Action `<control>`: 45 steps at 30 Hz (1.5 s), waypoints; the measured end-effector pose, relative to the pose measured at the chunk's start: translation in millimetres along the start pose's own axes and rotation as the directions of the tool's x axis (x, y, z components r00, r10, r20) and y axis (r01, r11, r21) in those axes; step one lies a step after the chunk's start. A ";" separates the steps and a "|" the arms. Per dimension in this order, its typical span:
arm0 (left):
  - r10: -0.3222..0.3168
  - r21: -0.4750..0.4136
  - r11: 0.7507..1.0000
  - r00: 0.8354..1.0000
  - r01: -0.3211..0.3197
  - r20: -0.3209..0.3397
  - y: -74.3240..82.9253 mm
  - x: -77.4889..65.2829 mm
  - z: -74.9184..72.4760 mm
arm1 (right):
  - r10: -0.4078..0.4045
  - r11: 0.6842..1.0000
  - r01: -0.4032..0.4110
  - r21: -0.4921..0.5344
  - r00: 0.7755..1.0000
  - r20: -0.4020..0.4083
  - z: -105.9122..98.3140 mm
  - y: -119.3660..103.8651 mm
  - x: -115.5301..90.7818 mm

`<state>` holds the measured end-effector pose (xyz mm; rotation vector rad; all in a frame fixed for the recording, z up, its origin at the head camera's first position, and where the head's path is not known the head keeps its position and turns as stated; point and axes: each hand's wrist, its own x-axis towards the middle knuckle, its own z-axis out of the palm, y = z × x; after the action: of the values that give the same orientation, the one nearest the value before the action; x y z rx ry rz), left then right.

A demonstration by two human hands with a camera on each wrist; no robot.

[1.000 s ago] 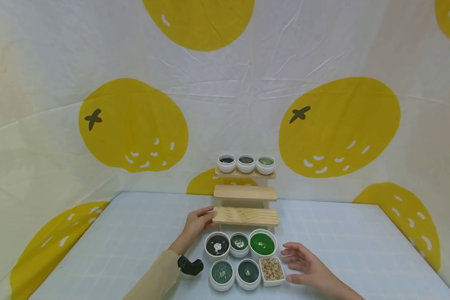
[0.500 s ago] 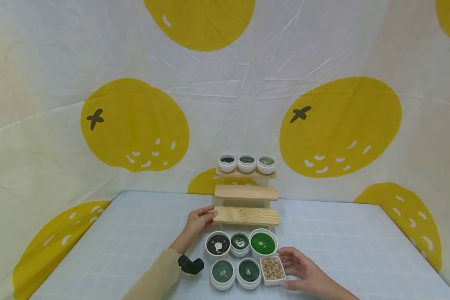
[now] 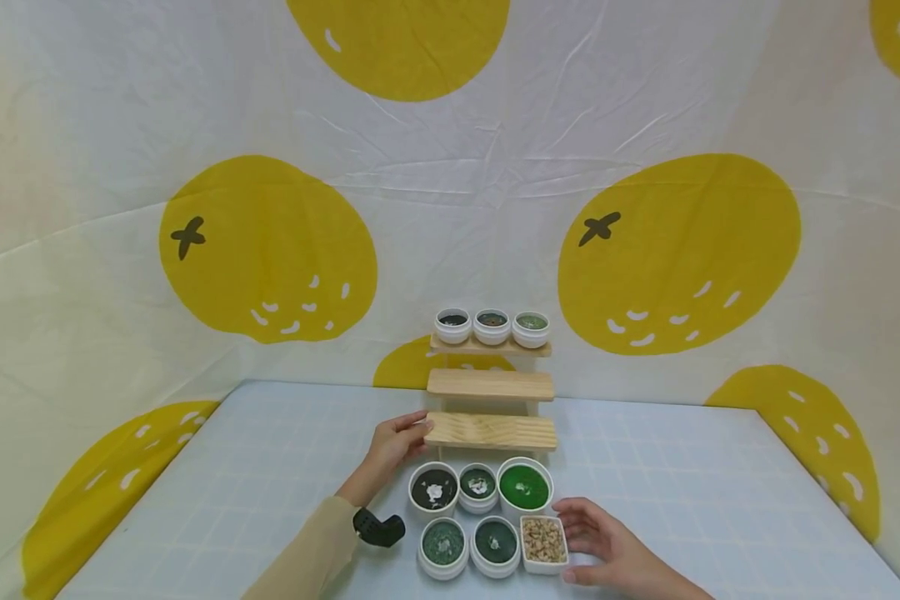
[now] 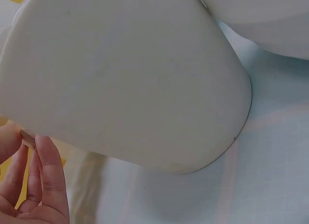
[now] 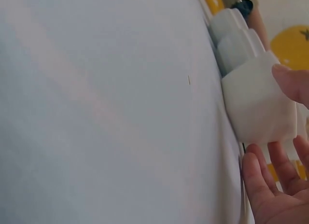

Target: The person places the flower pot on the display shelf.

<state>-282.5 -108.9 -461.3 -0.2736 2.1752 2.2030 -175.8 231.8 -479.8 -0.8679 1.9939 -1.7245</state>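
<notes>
In the head view my left hand [image 3: 392, 446] pinches the left end of the lowest wooden step [image 3: 491, 431] of a tiered stand. My right hand [image 3: 600, 542] holds a small white square bowl [image 3: 544, 569] of chopped nuts or grains by its right side. Thumb and fingers span the bowl's near and far corners, as the right wrist view shows with the bowl's white wall [image 5: 258, 101]. In the left wrist view a large white bowl [image 4: 130, 84] fills the middle, and thumb and fingers [image 4: 52, 180] pinch a sliver of wood behind it.
Beside the square bowl stand round white bowls: two dark green ones [image 3: 443, 543] [image 3: 497, 540], a bright green one [image 3: 524, 487], a small green one [image 3: 477, 483] and a blackish one [image 3: 433, 489]. Three small bowls [image 3: 492, 327] sit on the top step; the middle step [image 3: 491, 384] lies below.
My right hand has moved left onto the square bowl, which has turned slightly to sit straighter. My left hand stays on the lowest step.
</notes>
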 end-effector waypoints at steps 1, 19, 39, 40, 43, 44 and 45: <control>-0.001 -0.001 1.000 1.000 0.001 0.000 -0.2 0.0 -0.5 | 0.006 1.000 -0.006 -0.008 1.000 -0.003 0.7 -0.4 -0.1; 0.002 -0.029 1.000 1.000 -0.002 0.015 -2.0 0.7 -2.8 | 0.098 0.993 -0.101 -0.053 0.993 -0.060 14.0 0.0 9.8; -0.013 -0.003 1.000 1.000 0.013 0.007 0.3 -0.4 -0.8 | 0.069 0.993 -0.075 -0.091 0.995 -0.067 11.7 -3.4 0.7; -0.009 -0.003 1.000 1.000 0.009 0.010 0.2 -0.5 -0.7 | 0.076 0.993 -0.082 -0.090 0.995 -0.070 11.5 -3.7 0.1; -0.008 -0.014 1.000 1.000 0.009 0.014 0.4 -0.6 -0.6 | 0.102 0.991 -0.108 -0.082 0.992 -0.076 10.8 -4.4 -1.3; -0.005 -0.016 1.000 1.000 0.005 0.015 0.3 -0.7 -0.5 | 0.112 0.990 -0.118 -0.080 0.991 -0.078 10.6 -4.7 -1.7; -0.004 -0.017 1.000 1.000 0.005 0.016 0.4 -0.8 -0.4 | 0.125 0.989 -0.130 -0.075 0.989 -0.080 10.5 -5.1 -2.0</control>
<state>-281.7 -109.2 -460.8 -0.2602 2.1461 2.2151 -166.5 224.9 -477.1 -0.6934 2.1307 -1.6385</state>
